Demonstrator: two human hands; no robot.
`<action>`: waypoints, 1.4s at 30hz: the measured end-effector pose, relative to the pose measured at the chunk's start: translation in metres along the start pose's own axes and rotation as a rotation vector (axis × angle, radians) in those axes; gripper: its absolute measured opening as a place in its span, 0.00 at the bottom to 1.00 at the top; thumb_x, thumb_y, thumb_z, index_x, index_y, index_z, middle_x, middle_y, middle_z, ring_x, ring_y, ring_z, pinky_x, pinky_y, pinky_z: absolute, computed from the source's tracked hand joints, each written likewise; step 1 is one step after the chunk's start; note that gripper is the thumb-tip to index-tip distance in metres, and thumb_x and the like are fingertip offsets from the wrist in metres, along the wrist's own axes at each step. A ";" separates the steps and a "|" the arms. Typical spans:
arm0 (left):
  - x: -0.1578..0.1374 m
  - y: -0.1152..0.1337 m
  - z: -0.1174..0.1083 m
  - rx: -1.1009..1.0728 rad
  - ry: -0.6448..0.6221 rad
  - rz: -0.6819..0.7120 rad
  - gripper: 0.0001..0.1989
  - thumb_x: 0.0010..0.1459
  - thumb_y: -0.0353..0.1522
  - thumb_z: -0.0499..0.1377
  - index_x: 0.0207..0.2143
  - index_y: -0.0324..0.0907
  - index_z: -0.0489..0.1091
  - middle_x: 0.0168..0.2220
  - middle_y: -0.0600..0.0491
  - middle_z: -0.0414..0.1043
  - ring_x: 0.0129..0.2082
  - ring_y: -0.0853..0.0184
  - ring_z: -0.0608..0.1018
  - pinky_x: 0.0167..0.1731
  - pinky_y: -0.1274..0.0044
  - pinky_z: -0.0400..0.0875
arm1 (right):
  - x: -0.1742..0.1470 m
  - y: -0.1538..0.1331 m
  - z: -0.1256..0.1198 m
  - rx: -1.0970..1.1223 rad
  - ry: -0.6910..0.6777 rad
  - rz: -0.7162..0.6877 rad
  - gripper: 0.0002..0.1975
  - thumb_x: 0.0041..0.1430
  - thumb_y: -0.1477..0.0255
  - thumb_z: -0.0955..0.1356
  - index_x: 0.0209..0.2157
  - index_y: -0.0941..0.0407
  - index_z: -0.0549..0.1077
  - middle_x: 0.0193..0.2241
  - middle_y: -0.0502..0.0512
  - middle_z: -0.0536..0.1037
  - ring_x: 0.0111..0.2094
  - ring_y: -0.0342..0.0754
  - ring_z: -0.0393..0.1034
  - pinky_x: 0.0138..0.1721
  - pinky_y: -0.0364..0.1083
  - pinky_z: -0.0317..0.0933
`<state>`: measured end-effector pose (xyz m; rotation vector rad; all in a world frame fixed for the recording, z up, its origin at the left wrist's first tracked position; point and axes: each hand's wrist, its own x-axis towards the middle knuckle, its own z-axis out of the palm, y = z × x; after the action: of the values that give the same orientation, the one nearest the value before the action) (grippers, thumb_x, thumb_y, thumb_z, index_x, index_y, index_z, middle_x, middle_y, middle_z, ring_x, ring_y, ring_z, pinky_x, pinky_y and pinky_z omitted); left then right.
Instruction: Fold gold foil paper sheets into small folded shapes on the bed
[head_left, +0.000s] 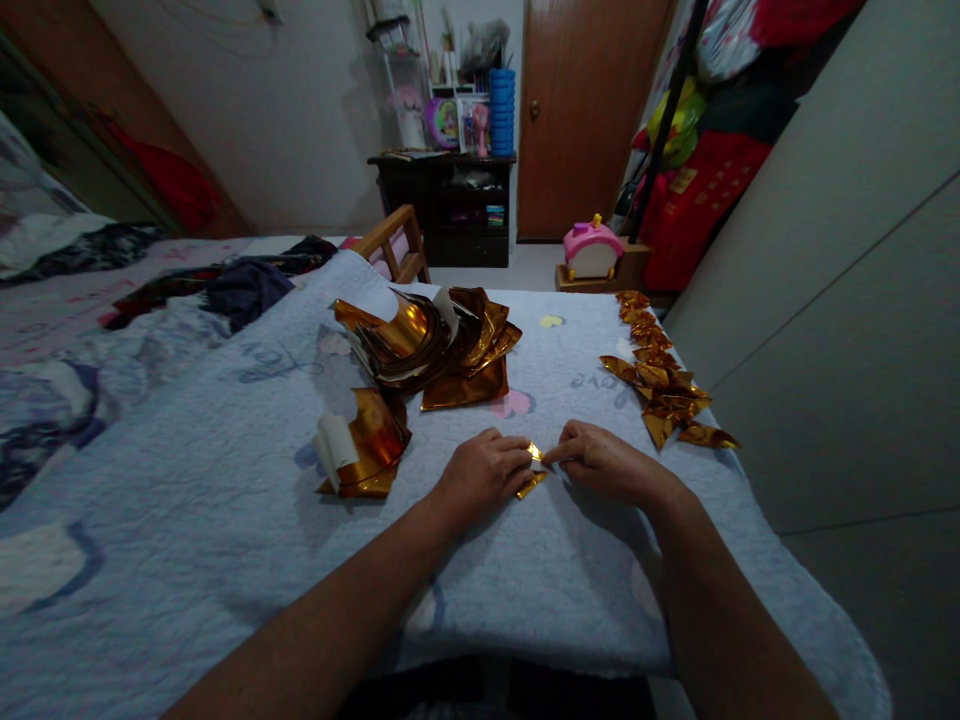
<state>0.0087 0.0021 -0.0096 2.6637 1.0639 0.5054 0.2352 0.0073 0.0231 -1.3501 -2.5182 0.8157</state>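
Observation:
A small folded piece of gold foil paper (532, 486) with a pale inner side lies on the blue bedspread (480, 610) in front of me. My left hand (486, 468) presses on it from the left, fingers bent together over its edge. From the right, my right hand (604, 462) meets the paper with its index finger and thumb close together, the other fingers curled in. Part of the paper is hidden under my fingers. Beyond my hands rests a thick, curled stack of gold foil sheets (409, 335). A smaller curled stack (375, 445) is nearer, to my left.
Several folded gold foil pieces (660, 385) lie in a row along the bed's right edge, beside a pale cabinet (840, 330). Crumpled clothes (247, 290) are at the left. Past the bed stand a wooden chair (394, 245), a dark cabinet (450, 210) and a pink toy (592, 250).

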 end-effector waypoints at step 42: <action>-0.002 0.000 -0.001 -0.183 0.076 -0.212 0.10 0.57 0.34 0.67 0.34 0.42 0.68 0.35 0.53 0.71 0.38 0.62 0.70 0.38 0.72 0.65 | 0.020 -0.002 0.034 0.039 0.219 -0.007 0.10 0.62 0.80 0.66 0.38 0.56 0.79 0.34 0.55 0.73 0.38 0.47 0.67 0.40 0.45 0.59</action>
<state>0.0068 0.0004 -0.0089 2.3582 1.2398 0.6314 0.2092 0.0097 -0.0064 -1.3384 -2.3265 0.6716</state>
